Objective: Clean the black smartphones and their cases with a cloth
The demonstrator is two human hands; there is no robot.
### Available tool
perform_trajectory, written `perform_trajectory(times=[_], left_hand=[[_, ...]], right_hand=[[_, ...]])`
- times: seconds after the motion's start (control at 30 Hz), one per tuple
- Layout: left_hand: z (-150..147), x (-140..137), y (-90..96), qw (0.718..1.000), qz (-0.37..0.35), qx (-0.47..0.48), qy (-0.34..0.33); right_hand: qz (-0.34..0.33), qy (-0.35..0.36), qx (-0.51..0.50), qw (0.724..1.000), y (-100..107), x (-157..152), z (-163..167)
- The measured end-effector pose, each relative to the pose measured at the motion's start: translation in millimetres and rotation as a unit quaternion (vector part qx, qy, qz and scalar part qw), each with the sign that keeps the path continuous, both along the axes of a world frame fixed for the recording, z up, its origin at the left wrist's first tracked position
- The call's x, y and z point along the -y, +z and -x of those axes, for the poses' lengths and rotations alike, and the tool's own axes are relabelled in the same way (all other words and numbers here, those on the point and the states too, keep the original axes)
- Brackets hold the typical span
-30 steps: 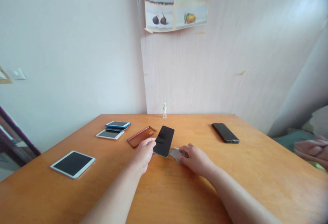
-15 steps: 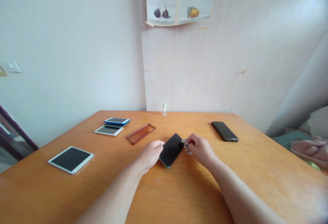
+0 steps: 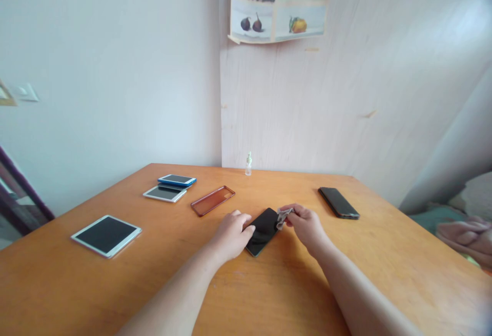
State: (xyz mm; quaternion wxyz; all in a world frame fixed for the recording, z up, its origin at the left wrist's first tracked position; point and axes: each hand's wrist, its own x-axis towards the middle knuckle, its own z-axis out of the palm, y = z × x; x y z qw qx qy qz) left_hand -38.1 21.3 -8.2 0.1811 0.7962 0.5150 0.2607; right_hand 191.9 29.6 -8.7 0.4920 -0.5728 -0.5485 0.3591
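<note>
A black smartphone (image 3: 264,232) lies with its dark, glossy screen up in the middle of the table. My left hand (image 3: 233,234) grips its left edge, the thumb lying over the screen's border and the other fingers curled along the side. In my right hand (image 3: 303,223) a crumpled grey-white cloth (image 3: 284,217) is pinched between thumb and fingers, at the phone's upper right edge. Just beyond my left hand is a clear reddish-brown phone case (image 3: 212,201).
On the wooden table (image 3: 238,300), a white tablet (image 3: 106,236) lies at left. Behind it, a blue-edged phone (image 3: 177,180) overlaps a white device (image 3: 164,193). A small spray bottle (image 3: 248,164) stands near the back edge. Another black phone (image 3: 338,203) rests at right.
The smartphone looks lower and flatter on the table. My left hand has shifted its hold, thumb now over the screen's edge. More of the cloth shows in my right hand. The view has turned slightly.
</note>
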Motion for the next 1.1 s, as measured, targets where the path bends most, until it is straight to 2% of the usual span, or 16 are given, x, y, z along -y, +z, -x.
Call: perform_trajectory(times=[0.07,0.13,0.27,0.37,0.5,0.67,0.93,1.1], left_hand=[[2.5,5.6,6.1,1.0,0.013,-0.017,0.005],[4.8,12.0,12.5,0.999,0.029,-0.033,-0.006],[4.0,22.4,19.1,0.997,0.022,-0.066,-0.036],[-1.7,23.9,16.1,0.997,0.01,-0.063,-0.032],[-8.9,19.0,7.5,0.999,-0.005,-0.012,-0.04],[-7.3,13.4,1.4,1.0,-0.002,0.013,-0.025],[-10.7,12.6,2.0,0.999,0.001,-0.04,0.015],[-8.4,14.3,-7.2,0.999,-0.011,-0.002,0.041]], right_hand=[[-0.002,0.018,0.017,1.0,1.5,2.2,1.5],[-0.026,0.042,0.093,0.994,1.1,3.6,2.3],[-0.086,0.061,0.276,0.955,-4.9,1.7,0.1],[-0.075,0.036,0.325,0.942,-10.5,-3.0,-5.8],[-0.046,-0.018,0.386,0.921,-13.7,-9.6,-16.9],[-0.037,-0.074,0.421,0.903,-10.5,-10.9,-24.3],[-0.032,-0.071,0.444,0.892,-4.6,-4.4,-17.5],[-0.028,-0.072,0.463,0.883,-2.1,-6.1,-14.8]])
